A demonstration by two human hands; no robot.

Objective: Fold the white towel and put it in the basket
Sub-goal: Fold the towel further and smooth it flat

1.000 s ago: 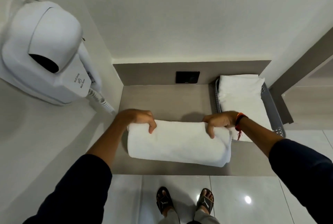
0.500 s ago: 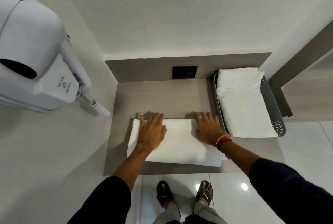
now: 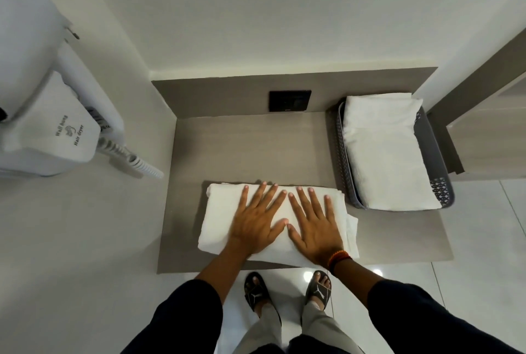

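Note:
A folded white towel (image 3: 220, 219) lies flat on the grey shelf (image 3: 242, 148), near its front edge. My left hand (image 3: 256, 218) and my right hand (image 3: 313, 225) rest palm-down on top of it, side by side, fingers spread and thumbs nearly touching. Neither hand grips anything. To the right stands a grey perforated basket (image 3: 437, 148) with another folded white towel (image 3: 381, 148) lying in it.
A white wall-mounted hair dryer (image 3: 54, 125) with a coiled cord (image 3: 136, 162) hangs on the left wall. A black socket plate (image 3: 289, 100) sits on the shelf's back panel. My feet in dark sandals stand on the glossy tiled floor (image 3: 469, 239) below the shelf.
The towel was held up by both hands, then laid down folded on the shelf. My hands have since slid inward from the towel's ends to its middle, pressing it flat.

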